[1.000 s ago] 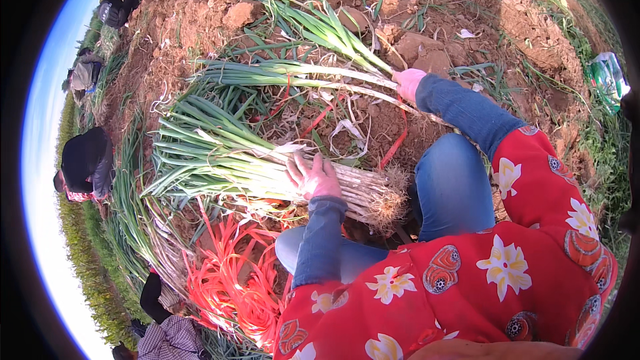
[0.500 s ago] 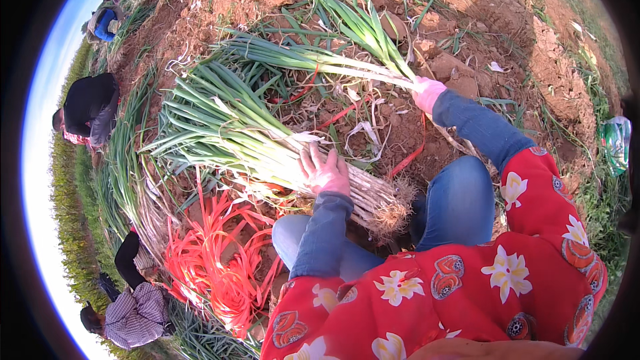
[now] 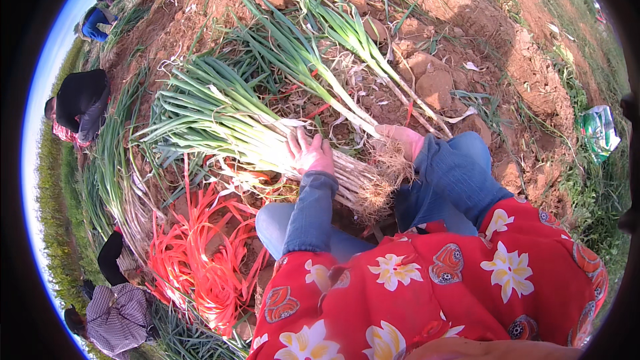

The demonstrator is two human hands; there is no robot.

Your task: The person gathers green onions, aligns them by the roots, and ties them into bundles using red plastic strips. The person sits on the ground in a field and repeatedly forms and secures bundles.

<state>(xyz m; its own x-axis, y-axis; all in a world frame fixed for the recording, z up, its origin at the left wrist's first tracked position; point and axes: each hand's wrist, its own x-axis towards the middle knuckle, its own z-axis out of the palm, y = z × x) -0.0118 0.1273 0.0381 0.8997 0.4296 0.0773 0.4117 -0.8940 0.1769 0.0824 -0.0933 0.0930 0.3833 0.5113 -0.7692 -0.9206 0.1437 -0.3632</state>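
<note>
A thick bundle of green onions (image 3: 257, 137) lies across the ground in front of me, its leaves pointing far left and its muddy roots toward my knees. My left hand (image 3: 312, 155) rests flat on the white stalks, fingers spread. My right hand (image 3: 405, 140) is closed round the lower ends of a few more green onions (image 3: 325, 80), right beside the bundle's root end. Their roots hang below that hand. A few loose green onions (image 3: 363, 43) lie on the soil just beyond, to the right.
A tangled pile of red plastic strips (image 3: 203, 260) lies left of my knee. Another row of green onions (image 3: 123, 180) stretches along the left, where several people bend or sit. Clods of reddish soil (image 3: 433, 87) lie at the right, and a green-and-white plastic bag (image 3: 598, 132) sits in the grass.
My right hand has drawn the held green onions nearer, down to the bundle's root end, and their leaves have swung more upright. My left hand stays on the bundle.
</note>
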